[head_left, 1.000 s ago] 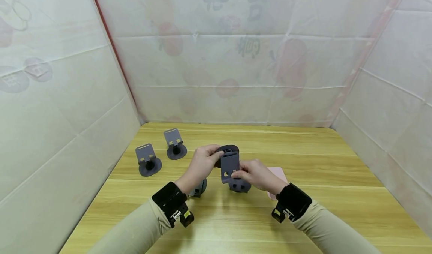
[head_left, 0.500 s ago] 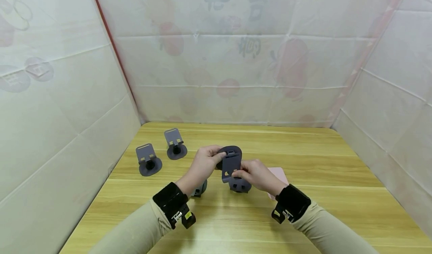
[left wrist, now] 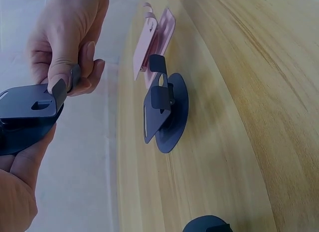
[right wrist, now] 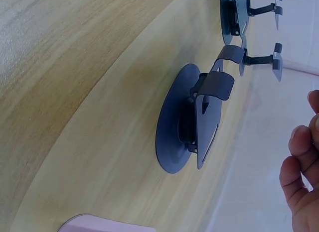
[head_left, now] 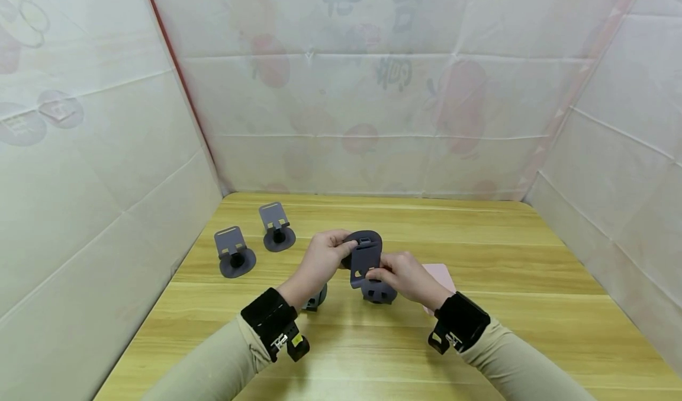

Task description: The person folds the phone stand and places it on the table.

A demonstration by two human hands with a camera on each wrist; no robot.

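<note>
Both hands on 1 grey stand, held up over the counter

Left hand (head_left: 319, 259) pinches the round base of the stand (head_left: 364, 257), right hand (head_left: 406, 276) pinches its flat plate lower down. Compared with 1 second ago the plate has tipped in closer to the base, so it looks like it's being folded or seated. Another stand (head_left: 378, 292) sits on the counter (head_left: 506, 259) right under them, 2 more stands (head_left: 234, 252) stand off to the left, and a pink one (head_left: 443, 273) lies behind the right hand.
</note>
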